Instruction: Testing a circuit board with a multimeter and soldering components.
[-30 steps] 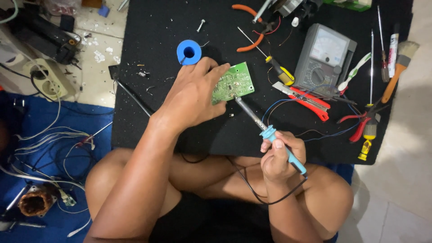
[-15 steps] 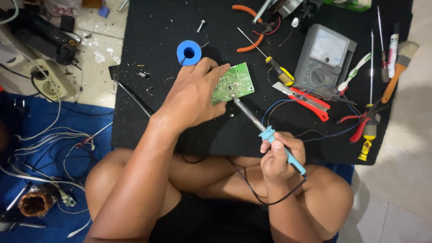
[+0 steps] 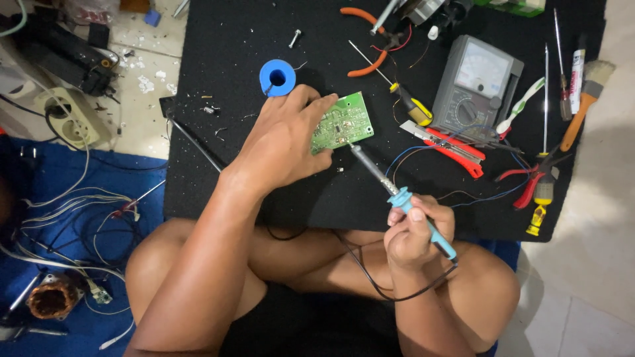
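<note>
My left hand (image 3: 284, 142) presses down on a small green circuit board (image 3: 347, 122), holding it flat on the black mat (image 3: 218, 59). My right hand (image 3: 413, 228) grips the blue handle of a soldering iron (image 3: 397, 192). The iron's metal tip touches the board's lower right edge. Just beyond my left fingers stands a blue solder spool (image 3: 277, 77). The iron's black cord loops over my lap.
A grey analog multimeter (image 3: 476, 82) sits at the back right, with a red utility knife (image 3: 450, 142), yellow screwdrivers (image 3: 410, 102), orange pliers (image 3: 364, 39), red cutters (image 3: 529, 185) and a brush (image 3: 585, 99) around it. Left of the mat lie tangled wires (image 3: 73, 211), a power strip (image 3: 66, 116) and a motor coil (image 3: 49, 297).
The iron's tip has slid a little up to the board's edge. My left hand stays put on the board.
</note>
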